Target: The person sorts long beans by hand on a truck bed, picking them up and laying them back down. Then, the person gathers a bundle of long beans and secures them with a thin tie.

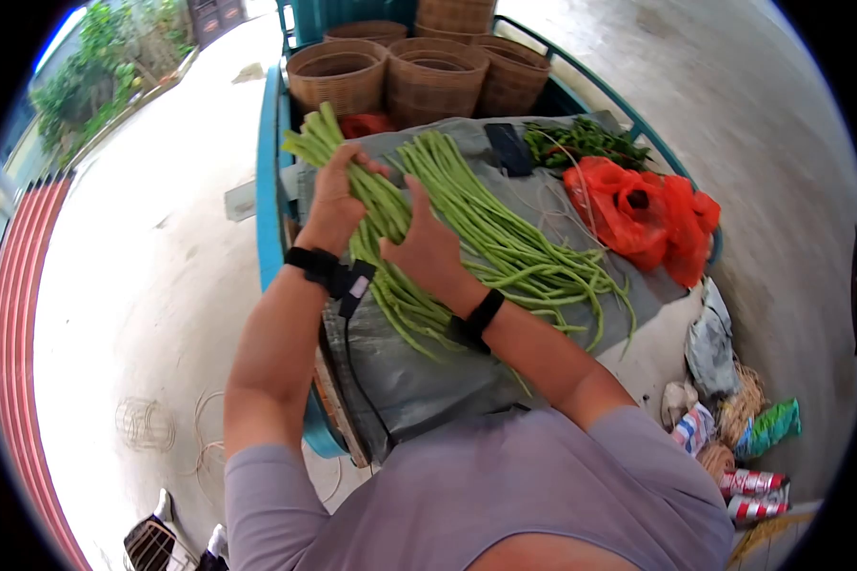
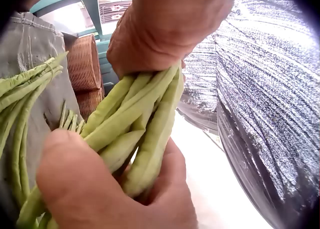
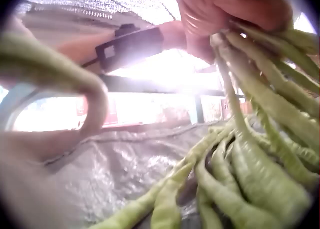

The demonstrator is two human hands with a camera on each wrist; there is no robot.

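My left hand grips a thick bundle of long green beans near its upper end, and the bean ends poke out above the fist. Lower on the same bundle is my right hand. In the left wrist view the right hand has its thumb on one side of the beans and its fingers round the other. The lower ends trail over a grey tarp. Another spread of long beans lies on the tarp just to the right.
Woven baskets stand at the back of the teal-framed cart. On the tarp's right side are a dark phone-like object, green leafy vegetables and red plastic bags. Bags and twine lie at the lower right.
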